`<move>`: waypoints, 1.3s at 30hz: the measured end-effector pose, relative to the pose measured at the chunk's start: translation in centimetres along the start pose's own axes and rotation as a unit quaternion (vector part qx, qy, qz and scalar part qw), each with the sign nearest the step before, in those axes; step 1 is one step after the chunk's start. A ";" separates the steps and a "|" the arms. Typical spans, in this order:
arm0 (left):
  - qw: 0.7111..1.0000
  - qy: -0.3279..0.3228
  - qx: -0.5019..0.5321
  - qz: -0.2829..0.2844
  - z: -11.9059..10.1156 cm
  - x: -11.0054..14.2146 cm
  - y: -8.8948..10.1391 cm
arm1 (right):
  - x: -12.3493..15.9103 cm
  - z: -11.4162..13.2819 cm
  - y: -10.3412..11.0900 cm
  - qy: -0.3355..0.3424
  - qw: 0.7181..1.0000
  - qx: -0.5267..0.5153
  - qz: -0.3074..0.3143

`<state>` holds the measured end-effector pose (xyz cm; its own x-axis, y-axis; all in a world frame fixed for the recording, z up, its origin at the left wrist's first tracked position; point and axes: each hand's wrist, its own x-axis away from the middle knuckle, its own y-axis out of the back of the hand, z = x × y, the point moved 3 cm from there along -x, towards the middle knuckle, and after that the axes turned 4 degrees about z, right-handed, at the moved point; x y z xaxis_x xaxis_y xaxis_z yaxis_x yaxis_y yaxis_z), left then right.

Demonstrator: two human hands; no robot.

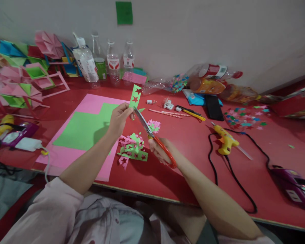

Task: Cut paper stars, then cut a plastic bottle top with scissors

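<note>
My left hand (120, 118) pinches the lower end of a green paper strip (135, 96) with star-shaped holes, held upright above the red table (183, 169). My right hand (160, 150) grips red-handled scissors (154, 136), whose blades point up-left and meet the strip near my left fingers. Under the hands lies a heap of green and pink paper offcuts (132, 149), and a small pile of cut stars (154, 125) sits just behind the blades.
Green paper (83, 128) lies on a pink sheet (91, 101) at left. A yellow glue gun (226, 140) with a black cord lies at right. Bottles (113, 64), folded paper shapes (27, 74), a phone (213, 106), pencils and scattered coloured stars (244, 117) line the back.
</note>
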<state>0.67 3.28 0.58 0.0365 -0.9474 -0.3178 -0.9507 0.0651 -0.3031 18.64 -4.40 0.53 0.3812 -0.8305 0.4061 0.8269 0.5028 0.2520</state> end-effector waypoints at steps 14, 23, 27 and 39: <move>1.000 0.001 -0.020 0.005 -0.3 -0.3 0.4 | -0.4 -0.5 0.0 0.016 0.999 -0.017 0.024; 0.999 -0.002 -0.043 0.012 -0.1 0.3 -0.4 | -0.5 -1.1 -0.1 0.026 0.999 -0.023 0.035; 0.999 0.002 -0.034 0.011 0.2 0.4 -0.5 | -0.5 -1.3 -0.2 0.037 0.998 -0.035 0.035; 1.000 0.013 -0.006 0.005 1.1 0.7 -0.6 | -0.8 -1.9 -1.0 0.017 0.998 -0.057 0.023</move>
<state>1.63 2.91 -0.45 0.0185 -0.9543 -0.2984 -0.9544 0.0721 -0.2898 18.22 -4.66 -1.70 0.4323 -0.8160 0.3836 0.8488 0.5119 0.1322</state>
